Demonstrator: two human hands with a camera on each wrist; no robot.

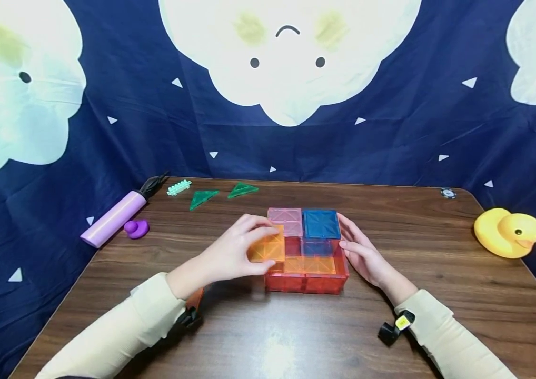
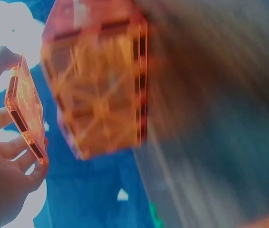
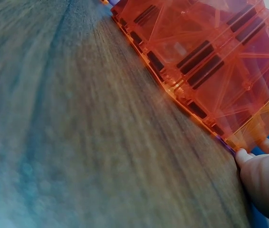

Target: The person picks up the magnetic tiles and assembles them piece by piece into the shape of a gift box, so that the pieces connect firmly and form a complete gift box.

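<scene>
My left hand (image 1: 236,250) pinches a translucent orange square magnetic tile (image 1: 268,246), thumb on one edge and fingers on the opposite one. It holds the tile over the left side of a low box of joined magnetic tiles (image 1: 306,282). The box has red front walls and an orange floor; a pink square (image 1: 285,221) and a blue square (image 1: 321,223) lie across its back. In the left wrist view, the held tile (image 2: 28,107) is apart from the box's orange side. My right hand (image 1: 367,260) rests against the box's right side with relaxed fingers.
Two green triangle tiles (image 1: 203,199) and a mint bumpy piece (image 1: 179,187) lie at the back left. A lilac pump (image 1: 113,218) and purple duck (image 1: 136,229) are left, a yellow duck (image 1: 507,232) and chip (image 1: 448,193) right. An orange piece (image 1: 195,298) shows under my left wrist.
</scene>
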